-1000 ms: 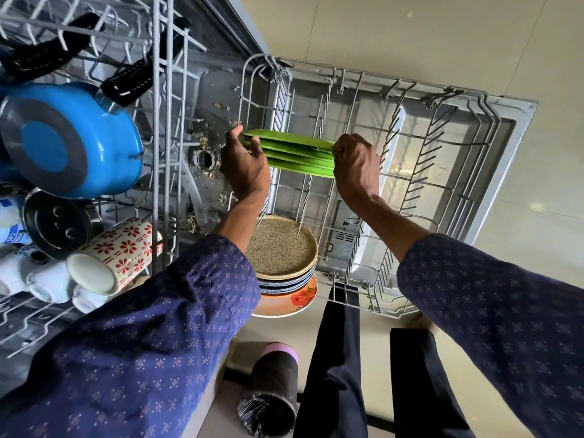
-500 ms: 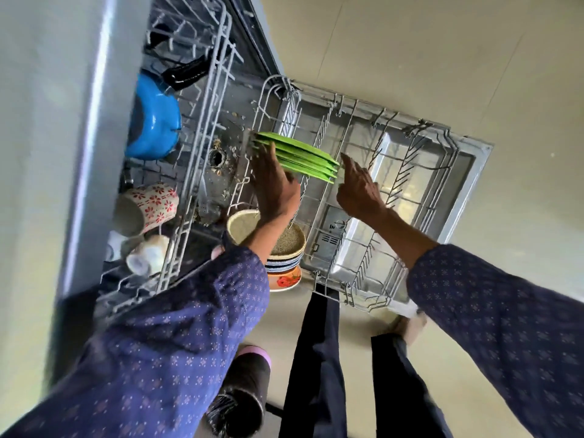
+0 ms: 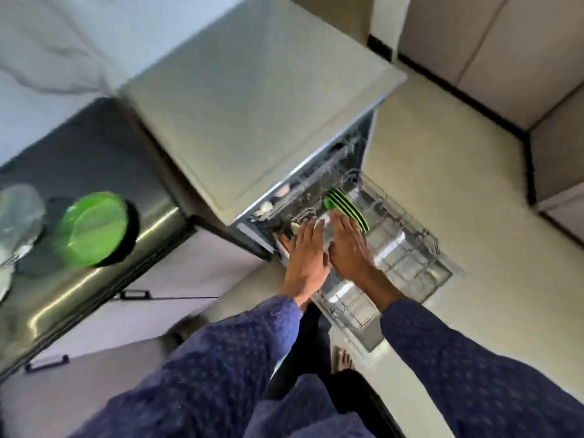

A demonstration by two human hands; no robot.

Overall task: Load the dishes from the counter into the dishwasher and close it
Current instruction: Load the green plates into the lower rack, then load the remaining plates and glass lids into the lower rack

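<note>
Plates, green (image 3: pixel 347 207), stand on edge in a close row near the inner end of the lower rack (image 3: pixel 407 245), which is drawn out over the open dishwasher (image 3: pixel 252 99) door. They appear seated between the tines, though blur prevents confirming that each one sits in its own slot.

Left hand (image 3: pixel 308 252) and right hand (image 3: pixel 349 245) hover side by side just in front of the plates, fingers straight and spread, holding nothing. Whether any fingertip touches the nearest plate cannot be determined.

Outward from the appliance, the steel counter (image 3: pixel 94 159) to the left carries a green dish (image 3: pixel 91 227) resting on something dark, with a clear, blurred item beside it that cannot be identified. Loading is therefore judged incomplete.

Risks noted:
- A plate leaning rather than slotted could tip against its neighbours when the rack is pushed in, causing chipping or a jam.
- The hands sit low over the tines; a hasty lift could snag a finger or knock the row over.
- The person's bare foot (image 3: pixel 343 361) is near the lowered door edge; turning toward the counter invites a stubbed toe or a trip.
- Carrying the remaining dishes across that gap, the person could drop one on the hard floor (image 3: pixel 474 191).
- Closing the door with the rack out would strike it.
</note>
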